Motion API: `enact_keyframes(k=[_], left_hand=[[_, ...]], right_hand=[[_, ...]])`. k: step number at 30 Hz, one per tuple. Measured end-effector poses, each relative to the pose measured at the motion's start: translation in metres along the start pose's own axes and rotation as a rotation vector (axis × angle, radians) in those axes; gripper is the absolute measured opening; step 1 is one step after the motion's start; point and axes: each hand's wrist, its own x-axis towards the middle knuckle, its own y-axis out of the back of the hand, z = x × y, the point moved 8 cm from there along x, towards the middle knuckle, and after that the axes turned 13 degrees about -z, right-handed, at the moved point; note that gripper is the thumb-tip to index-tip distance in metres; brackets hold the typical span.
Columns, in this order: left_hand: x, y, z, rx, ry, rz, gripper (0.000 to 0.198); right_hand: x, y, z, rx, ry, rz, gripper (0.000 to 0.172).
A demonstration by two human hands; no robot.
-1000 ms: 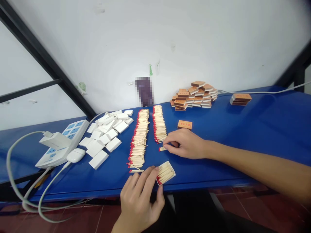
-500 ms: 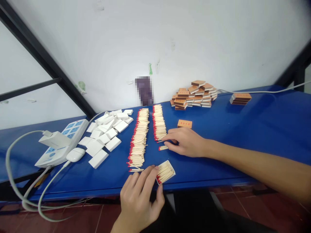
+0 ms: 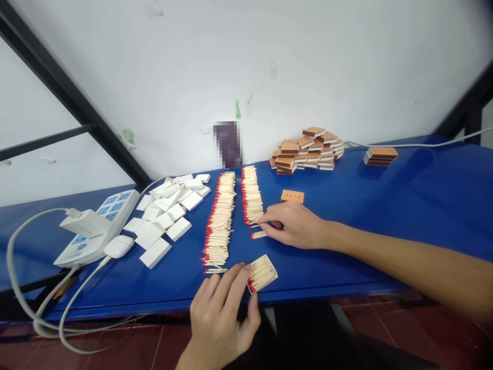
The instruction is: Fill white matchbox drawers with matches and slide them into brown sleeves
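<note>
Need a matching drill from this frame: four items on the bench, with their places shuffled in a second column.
1. tray of matches
2. white empty trays
3. orange box stack
4. power strip

A. far side, by the wall
B. left end of the table
C. near edge, held by left hand
D. just left of the match rows

Pairs: 1-C, 2-D, 3-A, 4-B

Beyond right hand (image 3: pixel 295 226): pixelated patch (image 3: pixel 228 145), unreadable. Just behind it: orange sleeve (image 3: pixel 292 196), print too small. Under left hand (image 3: pixel 223 313): part of match tray (image 3: pixel 265 271).
</note>
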Motion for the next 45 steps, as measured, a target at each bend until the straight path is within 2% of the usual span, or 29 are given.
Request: enact_keyframes(k=[20, 36, 45], left_hand=[[-0.0006, -0.0013, 0.0007, -0.012, -0.004, -0.001, 0.028], [0.0012, 0.0008, 0.0022, 0.003, 0.000, -0.004, 0.027], [-0.0008, -0.0014, 0.0006, 0.003, 0.000, -0.003, 0.028]], right_hand=[[-0.0012, 0.0009, -0.0007, 0.033, 0.031, 0.044, 0.023], [0.0002, -0.0017, 0.0011, 0.021, 0.004, 0.003, 0.023], [-0.0001, -0.0012, 0.0003, 0.107, 0.021, 0.003, 0.023]])
